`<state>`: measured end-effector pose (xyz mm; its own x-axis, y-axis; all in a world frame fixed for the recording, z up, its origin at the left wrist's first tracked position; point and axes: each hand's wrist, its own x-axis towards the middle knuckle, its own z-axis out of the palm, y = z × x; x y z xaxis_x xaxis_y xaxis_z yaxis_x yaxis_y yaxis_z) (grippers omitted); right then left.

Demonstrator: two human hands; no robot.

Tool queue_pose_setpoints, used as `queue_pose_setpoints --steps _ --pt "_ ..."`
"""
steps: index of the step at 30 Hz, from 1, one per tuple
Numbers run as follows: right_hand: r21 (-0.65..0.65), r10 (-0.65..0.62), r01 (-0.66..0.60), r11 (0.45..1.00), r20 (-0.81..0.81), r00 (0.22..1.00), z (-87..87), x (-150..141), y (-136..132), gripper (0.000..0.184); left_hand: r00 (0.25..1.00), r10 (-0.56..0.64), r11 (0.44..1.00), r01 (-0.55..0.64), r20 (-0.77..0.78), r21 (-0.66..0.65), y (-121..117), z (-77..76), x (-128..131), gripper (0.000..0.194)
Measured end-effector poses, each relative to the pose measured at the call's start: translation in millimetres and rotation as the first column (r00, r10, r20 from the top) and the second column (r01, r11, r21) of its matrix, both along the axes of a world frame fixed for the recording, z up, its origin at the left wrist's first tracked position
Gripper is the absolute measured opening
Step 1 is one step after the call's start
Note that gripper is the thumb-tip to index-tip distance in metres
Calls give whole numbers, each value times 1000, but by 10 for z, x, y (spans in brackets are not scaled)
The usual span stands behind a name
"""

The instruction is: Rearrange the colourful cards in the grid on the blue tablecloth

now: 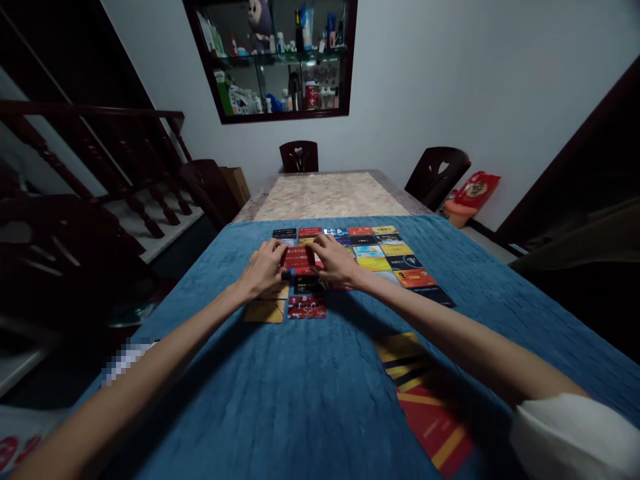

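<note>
Several plastic cards lie in rows on a blue cloth (310,387) covering the near end of a table. My left hand (263,267) and my right hand (334,260) both grip a red card (298,257) between them, fingers curled at its left and right edges. Under and around the hands lie a black card (306,287), a red patterned card (307,307) and a gold card (265,311). To the right sit yellow (374,264), orange (414,277) and dark cards (434,295).
A red and yellow striped item (425,400) lies on the cloth at the near right. The bare table top (330,193) stretches beyond the cloth. Dark chairs (299,156) stand around it. A stair rail (100,153) is on the left, a wall cabinet (280,60) behind.
</note>
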<state>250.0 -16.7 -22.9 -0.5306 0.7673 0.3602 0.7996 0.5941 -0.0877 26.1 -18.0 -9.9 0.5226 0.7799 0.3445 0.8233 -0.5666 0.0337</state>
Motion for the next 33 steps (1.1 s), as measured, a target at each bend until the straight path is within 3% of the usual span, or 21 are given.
queue_pose_setpoints --steps 5,12,33 --pt "-85 -39 42 995 36 999 35 -227 222 47 993 76 995 -81 -94 -54 212 44 -124 40" --pt "-138 -62 71 988 67 996 14 -436 447 36 984 134 981 -149 -120 -127 457 -8 -237 38" --pt "-255 -68 99 962 126 990 -114 -616 760 34 984 80 957 -120 -159 -264 890 -208 -450 32"
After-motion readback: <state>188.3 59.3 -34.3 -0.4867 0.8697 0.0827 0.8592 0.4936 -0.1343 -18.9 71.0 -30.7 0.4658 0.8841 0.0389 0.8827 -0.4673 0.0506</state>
